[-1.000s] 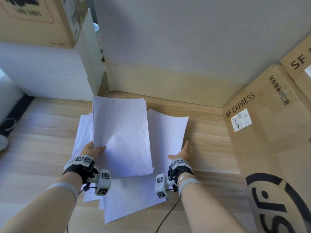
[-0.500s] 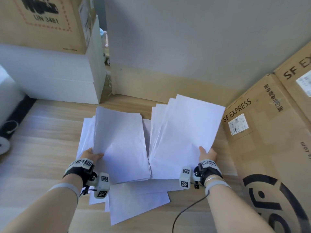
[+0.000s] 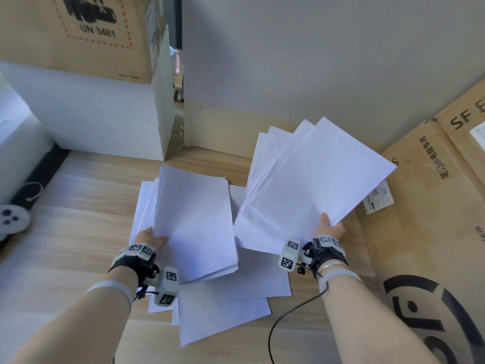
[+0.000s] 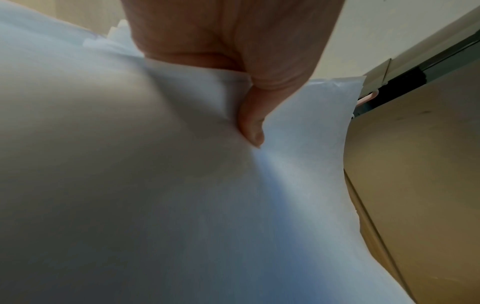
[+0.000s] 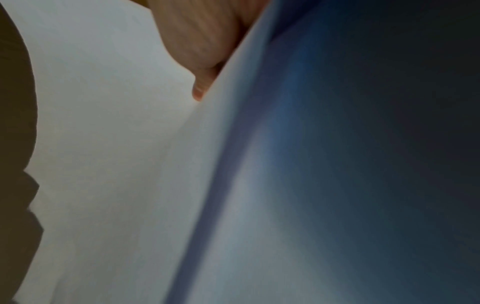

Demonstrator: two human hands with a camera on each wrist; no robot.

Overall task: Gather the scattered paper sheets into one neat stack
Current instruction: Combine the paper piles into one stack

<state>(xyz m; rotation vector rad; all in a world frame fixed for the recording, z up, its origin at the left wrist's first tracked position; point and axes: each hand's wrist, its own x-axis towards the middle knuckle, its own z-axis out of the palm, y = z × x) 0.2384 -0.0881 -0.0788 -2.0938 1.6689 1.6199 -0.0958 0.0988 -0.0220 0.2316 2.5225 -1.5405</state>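
Observation:
My left hand (image 3: pixel 154 239) pinches the near left corner of a squared bundle of white sheets (image 3: pixel 195 224), thumb on top; the left wrist view shows the thumb (image 4: pixel 252 123) pressing into that paper (image 4: pixel 155 185). My right hand (image 3: pixel 331 227) grips a fanned bundle of white sheets (image 3: pixel 312 185) by its near right corner and holds it lifted and tilted to the right. In the right wrist view the thumb (image 5: pixel 205 61) lies on the paper (image 5: pixel 103 144). More loose sheets (image 3: pixel 231 313) lie flat on the wooden floor beneath both bundles.
A large SF Express cardboard box (image 3: pixel 425 232) lies close on the right. White boxes (image 3: pixel 86 119) topped by a brown UN 3481 carton (image 3: pixel 78 35) stand at the back left. A wall with a wooden skirting (image 3: pixel 223 127) runs behind. A white round device (image 3: pixel 11 219) sits far left.
My right hand has taken up a fanned bundle from the floor and raised it up and to the right. The left hand has kept hold of its bundle.

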